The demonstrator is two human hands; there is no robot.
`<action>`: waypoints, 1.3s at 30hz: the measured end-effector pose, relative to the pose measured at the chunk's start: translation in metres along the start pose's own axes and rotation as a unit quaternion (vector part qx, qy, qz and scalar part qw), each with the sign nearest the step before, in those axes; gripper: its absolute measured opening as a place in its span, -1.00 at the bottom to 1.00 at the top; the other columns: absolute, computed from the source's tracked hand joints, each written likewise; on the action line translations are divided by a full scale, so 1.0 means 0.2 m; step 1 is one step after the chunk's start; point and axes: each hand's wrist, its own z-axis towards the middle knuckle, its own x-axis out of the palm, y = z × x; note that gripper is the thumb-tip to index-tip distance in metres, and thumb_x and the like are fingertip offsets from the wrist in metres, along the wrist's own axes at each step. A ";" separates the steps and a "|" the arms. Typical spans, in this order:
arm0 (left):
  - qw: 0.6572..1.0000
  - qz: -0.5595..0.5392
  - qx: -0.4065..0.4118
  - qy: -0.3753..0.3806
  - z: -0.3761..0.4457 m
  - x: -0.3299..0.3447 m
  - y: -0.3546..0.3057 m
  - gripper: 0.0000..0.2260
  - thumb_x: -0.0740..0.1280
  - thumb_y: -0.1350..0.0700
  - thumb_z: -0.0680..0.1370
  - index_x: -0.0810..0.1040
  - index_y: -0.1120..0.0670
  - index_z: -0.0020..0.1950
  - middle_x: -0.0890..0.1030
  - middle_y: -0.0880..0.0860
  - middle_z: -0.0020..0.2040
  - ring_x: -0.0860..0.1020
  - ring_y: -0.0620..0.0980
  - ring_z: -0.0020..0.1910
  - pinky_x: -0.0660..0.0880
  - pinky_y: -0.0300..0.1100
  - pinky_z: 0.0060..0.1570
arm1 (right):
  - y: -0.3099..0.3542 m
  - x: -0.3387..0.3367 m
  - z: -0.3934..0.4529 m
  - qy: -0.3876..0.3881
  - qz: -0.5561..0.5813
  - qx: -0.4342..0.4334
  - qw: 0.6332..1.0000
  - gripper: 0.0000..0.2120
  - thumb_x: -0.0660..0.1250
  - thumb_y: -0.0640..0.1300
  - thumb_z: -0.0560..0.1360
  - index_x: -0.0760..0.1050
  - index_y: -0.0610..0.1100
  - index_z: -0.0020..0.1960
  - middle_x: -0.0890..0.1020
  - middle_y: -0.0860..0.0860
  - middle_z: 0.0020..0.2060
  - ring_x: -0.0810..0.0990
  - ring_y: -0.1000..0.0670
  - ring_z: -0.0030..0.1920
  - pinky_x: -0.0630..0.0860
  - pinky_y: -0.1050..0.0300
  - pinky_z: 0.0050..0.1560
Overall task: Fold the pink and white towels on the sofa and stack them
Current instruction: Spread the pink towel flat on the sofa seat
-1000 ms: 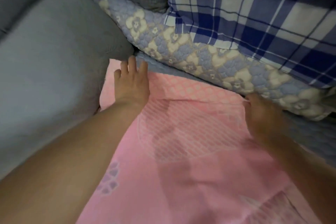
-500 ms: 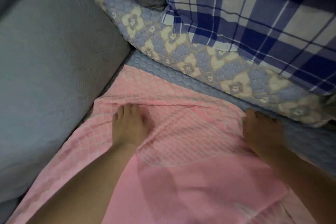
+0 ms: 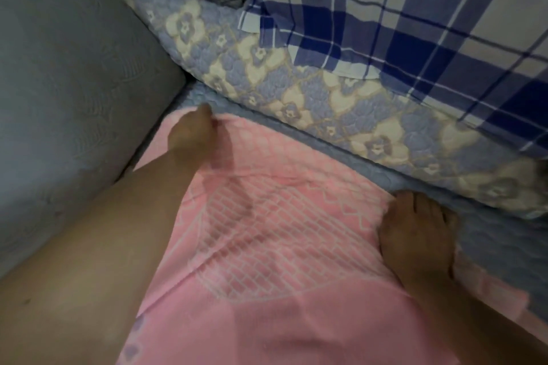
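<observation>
- Left hand [image 3: 189, 136], blurred, sits at the pink towel [image 3: 284, 246]'s far left corner; whether it pinches, I cannot tell.
- Right hand [image 3: 415, 234] presses flat-fingered on the towel's far right edge.
- The towel lies on the sofa seat [image 3: 489, 231], below the floral cushion [image 3: 326, 98].

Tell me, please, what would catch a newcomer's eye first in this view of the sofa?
The pink towel with its white lattice pattern fills the lower middle, spread over the seat. The left hand is at its far left corner, blurred, and the right hand rests on its right edge. Behind them, a blue and white plaid pillow lies at upper right on a floral quilted cushion.
</observation>
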 end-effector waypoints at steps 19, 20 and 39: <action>0.971 -0.061 0.158 0.168 -2.93 0.19 0.17 -0.44 0.29 -0.03 0.51 0.38 -0.05 0.53 0.28 0.20 0.54 0.27 0.28 0.49 0.28 0.19 0.44 | -0.32 -0.70 -0.52 0.057 0.113 0.005 0.992 -0.53 0.24 -0.12 0.46 0.40 -0.19 0.36 0.49 -0.24 0.24 0.44 -0.30 0.23 0.33 -0.15 0.30; 0.968 -0.081 0.164 0.174 -3.03 0.18 0.19 -0.45 0.31 -0.03 0.50 0.40 -0.06 0.51 0.34 0.18 0.49 0.33 0.25 0.44 0.29 0.13 0.43 | -0.41 -0.75 -0.70 0.073 0.100 0.028 0.992 -0.49 0.26 -0.13 0.45 0.36 -0.18 0.39 0.45 -0.24 0.29 0.41 -0.30 0.25 0.32 -0.16 0.31; 0.961 0.034 0.196 0.190 -3.44 0.38 0.05 -0.08 0.47 -0.05 0.44 -0.03 -0.12 0.64 0.13 0.13 0.62 0.11 0.24 0.58 0.07 0.17 0.54 | -1.17 -1.22 -1.42 0.144 0.065 0.251 0.955 -0.87 0.13 -0.14 0.58 0.38 -0.15 0.08 0.57 -0.28 0.07 0.56 -0.35 0.07 0.41 -0.08 -0.03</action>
